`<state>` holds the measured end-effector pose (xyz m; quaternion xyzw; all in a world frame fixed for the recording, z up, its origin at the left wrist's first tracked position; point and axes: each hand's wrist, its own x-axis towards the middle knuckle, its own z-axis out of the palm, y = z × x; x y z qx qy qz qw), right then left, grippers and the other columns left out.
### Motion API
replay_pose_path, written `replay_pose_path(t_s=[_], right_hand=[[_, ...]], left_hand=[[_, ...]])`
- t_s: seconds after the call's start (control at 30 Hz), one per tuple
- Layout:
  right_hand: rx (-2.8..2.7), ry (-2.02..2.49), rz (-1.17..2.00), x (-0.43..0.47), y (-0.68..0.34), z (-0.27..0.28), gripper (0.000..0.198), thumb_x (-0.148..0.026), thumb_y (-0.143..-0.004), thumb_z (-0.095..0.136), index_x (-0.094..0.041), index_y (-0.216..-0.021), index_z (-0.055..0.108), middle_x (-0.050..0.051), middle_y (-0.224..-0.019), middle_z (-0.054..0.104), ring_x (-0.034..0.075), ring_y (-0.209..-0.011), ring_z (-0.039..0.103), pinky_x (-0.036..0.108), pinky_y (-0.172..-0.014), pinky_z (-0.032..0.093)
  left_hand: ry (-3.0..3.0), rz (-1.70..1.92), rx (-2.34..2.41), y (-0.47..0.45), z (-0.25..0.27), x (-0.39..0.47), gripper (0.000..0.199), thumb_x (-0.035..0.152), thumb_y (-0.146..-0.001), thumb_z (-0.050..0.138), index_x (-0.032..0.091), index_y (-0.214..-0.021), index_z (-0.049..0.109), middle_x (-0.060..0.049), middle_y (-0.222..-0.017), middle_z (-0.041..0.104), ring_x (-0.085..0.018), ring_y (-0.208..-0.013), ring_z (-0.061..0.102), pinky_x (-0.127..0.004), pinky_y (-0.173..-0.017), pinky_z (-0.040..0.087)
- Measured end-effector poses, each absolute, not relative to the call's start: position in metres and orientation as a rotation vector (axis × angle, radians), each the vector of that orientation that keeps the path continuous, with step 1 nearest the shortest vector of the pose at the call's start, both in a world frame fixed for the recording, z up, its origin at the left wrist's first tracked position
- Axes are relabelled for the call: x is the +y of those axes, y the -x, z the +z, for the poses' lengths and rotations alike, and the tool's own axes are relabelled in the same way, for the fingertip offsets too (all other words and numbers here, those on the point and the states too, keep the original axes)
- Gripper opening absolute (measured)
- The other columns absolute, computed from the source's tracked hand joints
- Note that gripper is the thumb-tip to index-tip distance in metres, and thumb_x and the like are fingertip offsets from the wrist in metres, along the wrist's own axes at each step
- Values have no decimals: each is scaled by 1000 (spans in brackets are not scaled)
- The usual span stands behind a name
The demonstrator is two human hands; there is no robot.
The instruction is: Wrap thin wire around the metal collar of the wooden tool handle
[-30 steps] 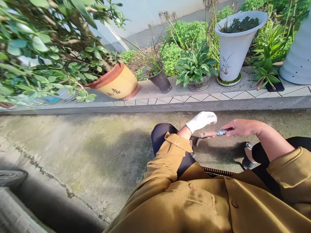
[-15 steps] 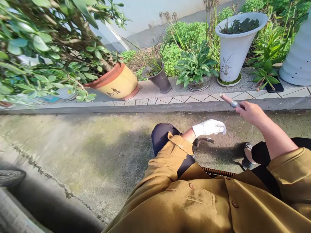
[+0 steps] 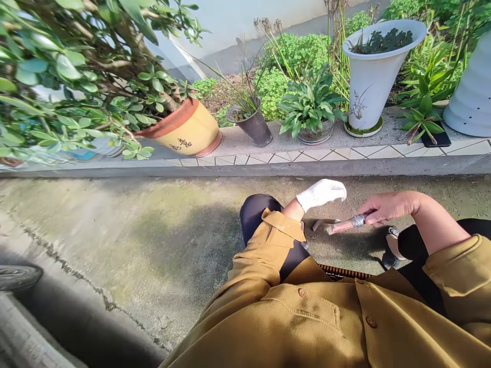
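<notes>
My left hand, in a white knitted glove, is closed on the end of a thin wire. The wire runs taut down to a silvery wire coil wound round a wooden stick. My bare right hand grips this stick just behind the coil, and its pale blunt end points left. Behind that end, low over the ground, a brown curved piece shows in part; I cannot tell what it is.
A tiled ledge runs across in front, bearing a yellow pot, a small dark pot, a leafy plant and a tall white planter. Concrete ground lies below. A dark phone-like slab rests on the ledge.
My right hand has come down and turned over, swinging the stick from up by the ledge to low and pointing left. My gloved left hand has shifted slightly left and up.
</notes>
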<state>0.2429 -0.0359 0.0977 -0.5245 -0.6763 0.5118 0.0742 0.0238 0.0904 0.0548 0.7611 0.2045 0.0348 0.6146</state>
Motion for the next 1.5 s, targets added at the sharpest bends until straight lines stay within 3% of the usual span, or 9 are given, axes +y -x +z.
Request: replay_pose_path(t_s=[0.1, 0.33, 0.47, 0.63, 0.8, 0.97, 1.13, 1.23, 1.5], right_hand=[[-1866, 1433, 1551, -38, -248, 107, 51, -71, -79, 70, -21, -89, 73, 2, -73, 66, 17, -66, 57, 30, -62, 45], [-1028, 1549, 980, -33, -270, 93, 41, -62, -86, 65, -22, -81, 58, 1, -71, 58, 13, -59, 48, 27, -55, 39], [-1160, 2095, 751, -27, -283, 79, 30, -49, -91, 59, -22, -80, 63, 4, -66, 64, 18, -60, 55, 30, -58, 40], [-1645, 2458, 526, -22, -276, 67, 32, -43, -96, 52, -20, -105, 72, 13, -95, 75, 27, -81, 67, 33, -65, 40], [-2205, 2083, 1121, -27, -251, 71, 31, -39, -95, 53, -20, -103, 76, 9, -90, 75, 24, -81, 66, 30, -68, 41], [-2106, 1312, 1763, -39, -237, 94, 43, -60, -90, 60, -21, -101, 74, 1, -79, 67, 19, -75, 59, 27, -66, 42], [-1583, 1717, 1177, -37, -257, 94, 43, -63, -89, 58, -20, -88, 67, 0, -69, 62, 15, -62, 53, 28, -61, 41], [-1450, 1901, 943, -32, -268, 82, 38, -58, -87, 58, -21, -80, 65, 0, -62, 60, 15, -55, 51, 28, -56, 40], [-1726, 2412, 566, -26, -264, 65, 34, -44, -94, 52, -20, -104, 73, 11, -88, 75, 27, -77, 67, 33, -63, 40]], left_hand=[[-1598, 139, 428, -30, 40, 89, 30, 40, -90, 66, 11, -85, 70, -3, -76, 65, -10, -67, 55, -24, -65, 44], [-1512, -15, 445, -41, 23, 66, 25, 34, -93, 60, 12, -86, 70, 0, -70, 59, -8, -64, 52, -19, -60, 40], [-1546, -213, 318, -37, 47, 63, 22, 32, -89, 67, 12, -80, 71, -1, -70, 62, -6, -56, 47, -18, -54, 37], [-1520, -162, 343, -23, 75, 76, 27, 37, -83, 78, 12, -77, 72, -9, -82, 73, -10, -64, 58, -20, -58, 44], [-1487, 91, 447, -15, 74, 91, 38, 48, -81, 78, 11, -78, 69, -8, -77, 72, -8, -56, 55, -20, -53, 40], [-1445, 326, 477, -22, 51, 100, 37, 47, -85, 70, 11, -77, 67, -6, -75, 68, -6, -52, 52, -20, -52, 38], [-1488, 198, 484, -34, 20, 91, 26, 34, -92, 59, 12, -81, 68, 1, -62, 56, -8, -56, 52, -20, -57, 41], [-1544, 14, 345, -40, 8, 76, 26, 34, -95, 59, 12, -85, 70, -3, -78, 66, -8, -63, 56, -21, -62, 43], [-1562, -175, 333, -41, 35, 57, 19, 23, -96, 61, 12, -87, 75, -3, -79, 68, -9, -63, 52, -21, -63, 41]])
